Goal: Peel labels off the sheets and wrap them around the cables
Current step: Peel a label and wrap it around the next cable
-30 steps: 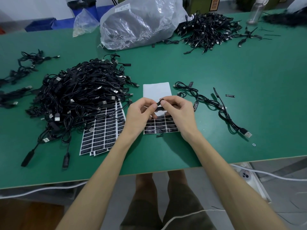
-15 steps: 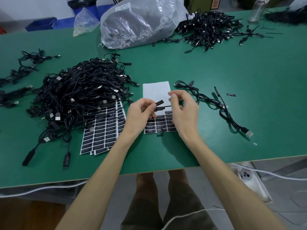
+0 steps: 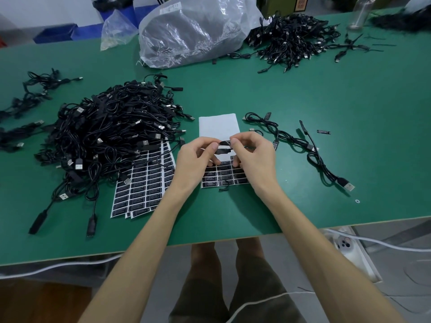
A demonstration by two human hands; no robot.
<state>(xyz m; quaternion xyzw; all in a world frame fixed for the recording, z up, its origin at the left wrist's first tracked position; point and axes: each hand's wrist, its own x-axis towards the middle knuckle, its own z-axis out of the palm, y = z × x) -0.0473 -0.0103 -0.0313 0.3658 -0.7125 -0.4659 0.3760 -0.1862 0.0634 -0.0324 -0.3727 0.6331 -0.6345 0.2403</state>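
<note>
My left hand (image 3: 196, 159) and my right hand (image 3: 253, 157) meet over a partly used label sheet (image 3: 221, 176) on the green table. Between their fingertips they pinch a small black label (image 3: 225, 143) folded around a thin black cable (image 3: 224, 151). That cable trails off to the right behind my right hand. Full label sheets (image 3: 144, 187) lie fanned out to the left, partly under a big pile of black USB cables (image 3: 109, 131). Labelled cables (image 3: 303, 145) lie loose to the right.
A clear plastic bag (image 3: 193, 29) of dark goods stands at the back centre, with a second cable heap (image 3: 293, 38) behind right. A loose label (image 3: 323, 132) lies far right. The table's front edge (image 3: 210, 243) runs close to my forearms.
My right hand drew away from the left for a moment, then came back. Both hands now pinch the label around the cable again, slightly higher above the sheet.
</note>
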